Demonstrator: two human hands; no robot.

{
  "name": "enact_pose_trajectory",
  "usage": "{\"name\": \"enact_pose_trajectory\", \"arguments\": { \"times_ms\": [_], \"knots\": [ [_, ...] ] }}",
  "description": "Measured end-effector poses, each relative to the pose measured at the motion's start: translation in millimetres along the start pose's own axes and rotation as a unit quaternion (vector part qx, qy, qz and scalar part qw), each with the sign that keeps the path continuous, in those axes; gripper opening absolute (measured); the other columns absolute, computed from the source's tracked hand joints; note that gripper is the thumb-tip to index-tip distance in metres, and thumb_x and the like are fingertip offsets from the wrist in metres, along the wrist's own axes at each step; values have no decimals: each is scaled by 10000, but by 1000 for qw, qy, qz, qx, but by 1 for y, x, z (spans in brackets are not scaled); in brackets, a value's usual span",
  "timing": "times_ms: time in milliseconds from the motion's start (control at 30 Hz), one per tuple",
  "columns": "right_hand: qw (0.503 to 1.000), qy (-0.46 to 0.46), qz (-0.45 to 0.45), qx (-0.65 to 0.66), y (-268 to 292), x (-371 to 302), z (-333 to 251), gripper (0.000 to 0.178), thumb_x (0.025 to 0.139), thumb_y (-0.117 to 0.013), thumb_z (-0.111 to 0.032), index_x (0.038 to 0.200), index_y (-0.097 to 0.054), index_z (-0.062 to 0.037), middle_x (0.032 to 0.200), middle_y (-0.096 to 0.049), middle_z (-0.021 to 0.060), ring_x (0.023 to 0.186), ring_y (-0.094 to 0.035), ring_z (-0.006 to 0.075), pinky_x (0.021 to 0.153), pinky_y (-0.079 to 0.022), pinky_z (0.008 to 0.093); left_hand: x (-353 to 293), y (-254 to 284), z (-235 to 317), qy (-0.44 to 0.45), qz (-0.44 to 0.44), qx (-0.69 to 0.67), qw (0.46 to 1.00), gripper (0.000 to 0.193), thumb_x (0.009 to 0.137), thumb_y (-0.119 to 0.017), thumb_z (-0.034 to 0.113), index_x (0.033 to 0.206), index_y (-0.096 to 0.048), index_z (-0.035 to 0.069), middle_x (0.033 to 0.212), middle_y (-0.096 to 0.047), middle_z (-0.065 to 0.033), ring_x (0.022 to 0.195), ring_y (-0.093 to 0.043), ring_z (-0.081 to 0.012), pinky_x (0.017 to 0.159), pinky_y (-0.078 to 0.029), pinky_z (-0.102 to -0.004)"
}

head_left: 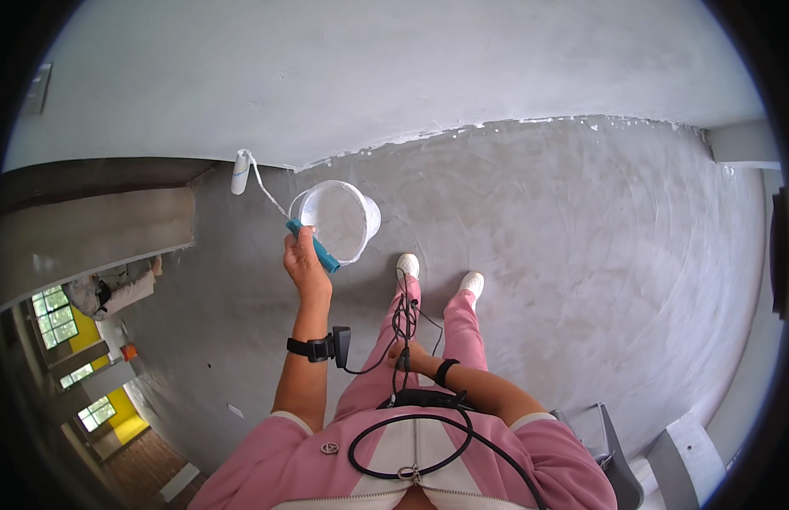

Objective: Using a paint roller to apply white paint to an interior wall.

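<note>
My left hand (306, 265) is wrapped round the teal handle of a paint roller (241, 173). The roller's white, paint-coated sleeve points up and left, near the end of the pale wall, and its bent wire frame is smeared with white. Just right of the handle, a white bucket (373, 219) stands on the floor, with pale residue on its inside. My right hand (401, 354) is at my waist, its fingers closed around a bundle of black cables (404, 319) that hangs in front of my legs; the cables partly cover the fingers.
A pale wall (462, 59) runs along the far side, its foot edged with white paint smears. Grey concrete floor (530, 340) surrounds my feet. To the left are an opening edge and a heap of stuff (127, 289); a grey chair (611, 450) is at lower right.
</note>
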State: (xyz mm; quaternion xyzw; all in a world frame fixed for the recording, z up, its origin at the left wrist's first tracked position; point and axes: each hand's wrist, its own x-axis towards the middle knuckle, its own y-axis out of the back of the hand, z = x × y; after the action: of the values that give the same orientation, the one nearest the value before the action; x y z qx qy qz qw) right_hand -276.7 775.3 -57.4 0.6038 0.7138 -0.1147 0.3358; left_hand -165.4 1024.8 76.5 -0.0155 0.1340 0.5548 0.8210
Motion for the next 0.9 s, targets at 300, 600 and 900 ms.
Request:
{"name": "enact_pose_trajectory", "arguments": {
  "times_ms": [300,600,900],
  "knots": [
    [867,135,-300,374,32,-54,-21,282,793,-584,-249,841,-657,19,709,-611,61,677,-546,127,644,-444,318,-5,11,-3,-49,-11,24,998,239,929,-597,284,954,-602,47,891,-550,-1,827,-485,-88,759,-392,-241],
    [962,-226,145,-39,-4,-147,61,204,788,-661,-251,883,-663,-70,895,-659,120,959,-605,315,818,-490,430,18,36,-40,-119,-24,81,989,190,957,-557,231,957,-598,45,940,-520,19,864,-482,-76,803,-385,-227],
    [960,-216,-2,176,-12,-131,70,176,846,-620,-197,886,-666,-32,956,-675,132,909,-632,324,796,-497,391,53,53,-88,-107,-90,106,984,123,949,-563,148,957,-576,26,906,-478,6,815,-446,-63,751,-378,-212]
  ]
}}
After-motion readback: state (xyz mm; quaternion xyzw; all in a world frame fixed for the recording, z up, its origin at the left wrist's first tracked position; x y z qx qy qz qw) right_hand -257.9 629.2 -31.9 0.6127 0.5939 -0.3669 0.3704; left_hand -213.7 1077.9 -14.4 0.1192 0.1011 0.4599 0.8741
